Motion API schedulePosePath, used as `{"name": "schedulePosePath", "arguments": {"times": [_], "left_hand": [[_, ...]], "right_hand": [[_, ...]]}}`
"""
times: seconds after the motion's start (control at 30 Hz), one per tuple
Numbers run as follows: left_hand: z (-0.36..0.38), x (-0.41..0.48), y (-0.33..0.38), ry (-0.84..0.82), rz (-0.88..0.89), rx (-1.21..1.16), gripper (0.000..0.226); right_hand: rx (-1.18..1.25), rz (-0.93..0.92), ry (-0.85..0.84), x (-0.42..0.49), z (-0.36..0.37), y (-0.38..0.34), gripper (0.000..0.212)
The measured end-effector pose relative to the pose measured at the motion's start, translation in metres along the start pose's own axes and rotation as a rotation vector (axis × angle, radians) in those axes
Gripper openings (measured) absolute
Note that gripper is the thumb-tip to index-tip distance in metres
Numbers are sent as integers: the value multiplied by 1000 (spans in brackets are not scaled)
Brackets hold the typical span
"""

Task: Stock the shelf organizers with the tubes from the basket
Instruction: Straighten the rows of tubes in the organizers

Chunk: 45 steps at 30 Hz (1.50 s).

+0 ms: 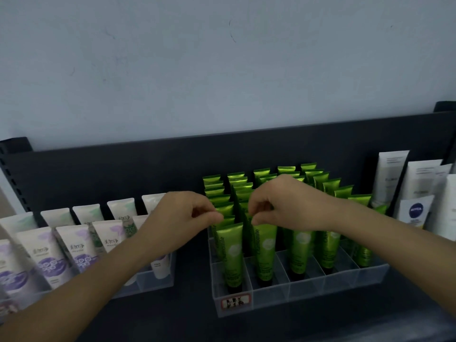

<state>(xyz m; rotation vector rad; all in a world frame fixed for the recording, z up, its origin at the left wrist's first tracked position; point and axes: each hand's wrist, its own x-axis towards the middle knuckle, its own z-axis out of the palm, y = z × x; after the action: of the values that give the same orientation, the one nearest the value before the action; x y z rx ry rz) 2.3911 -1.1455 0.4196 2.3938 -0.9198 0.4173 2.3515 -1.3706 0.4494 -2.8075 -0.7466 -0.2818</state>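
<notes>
Risk lies in the tight packing: the left hand (182,215) pinches the crimped top of the front-left green tube (233,257); the right hand (283,206) pinches its neighbour (265,253); both stand cap-down in the clear organizer (320,290) on the shelf (187,304); a sideways tug could tip the crowded rows (237,176) behind, or seat a tube astride a divider (247,275); the basket is out of view.

Green tubes (233,253): shiny green, pale round spot, black caps. Organizer (308,292): see-through. Its label (235,302): white, red edge, black marks. Left tubes (49,253): white w/ purple blotches; back-row tubes (88,213) white w/ green marks. Right tubes (392,176): white; Nivea tube (415,211) has dark blue circle. Shelf (123,169): near black. Wall (222,70): pale blue-grey.
</notes>
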Motion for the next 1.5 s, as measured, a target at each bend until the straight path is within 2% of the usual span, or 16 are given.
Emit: {"name": "schedulePosePath", "arguments": {"times": [0.17,0.4,0.83,1.0,1.13,1.3,1.4,1.5], "left_hand": [[16,-9,10,-99,55,118,24],[18,-13,4,-45,-21,84,17],[9,-13,6,-78,-86,75,21],[1,-4,5,31,-58,72,15],[0,18,-5,84,-20,206,12],[6,45,-11,-109,-85,283,28],[9,50,-10,-192,-76,317,21],[10,51,-10,-192,-72,313,17]], "right_hand": [[-32,21,0,1,-1,3,18],[-52,62,-109,-9,3,12,21],[-8,65,-77,-7,1,17,20],[-22,50,39,-1,-8,19,14],[-88,77,52,13,-5,28,13],[-143,95,-8,33,3,37,14],[-174,79,-50,38,7,40,14],[-204,67,-60,39,11,41,13]]}}
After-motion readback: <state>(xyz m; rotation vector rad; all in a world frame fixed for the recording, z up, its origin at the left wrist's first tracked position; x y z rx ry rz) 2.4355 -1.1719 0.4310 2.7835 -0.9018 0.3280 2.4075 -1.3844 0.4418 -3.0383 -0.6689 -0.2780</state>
